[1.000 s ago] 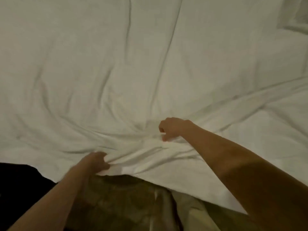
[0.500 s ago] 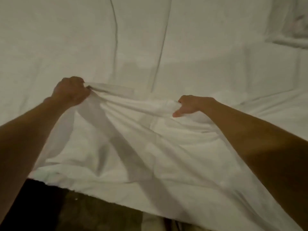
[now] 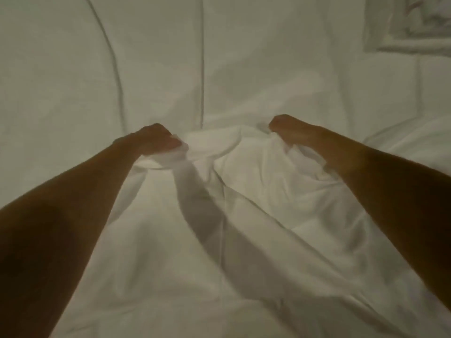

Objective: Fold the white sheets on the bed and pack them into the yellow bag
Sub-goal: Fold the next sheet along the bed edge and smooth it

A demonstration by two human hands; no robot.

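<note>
1. The left hand point(image 3: 156, 140) is curled tight round a bunched edge of the white sheet point(image 3: 244, 228).
2. The right hand point(image 3: 290, 129) grips the same edge a little further along, fingers closed on the cloth.
3. Between and beneath the hands the sheet is lifted off the bed point(image 3: 61, 81) and hangs in loose folds towards the person.
4. This looks like the first fold, carrying the near edge forward; next, that edge should be laid flat and square.
5. No yellow bag is in view.

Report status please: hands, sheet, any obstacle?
Left hand, right hand both grip white sheet edge. Sheet lifted, bunched, unfolded. Yellow bag not in view. No obstacle seen.
</note>
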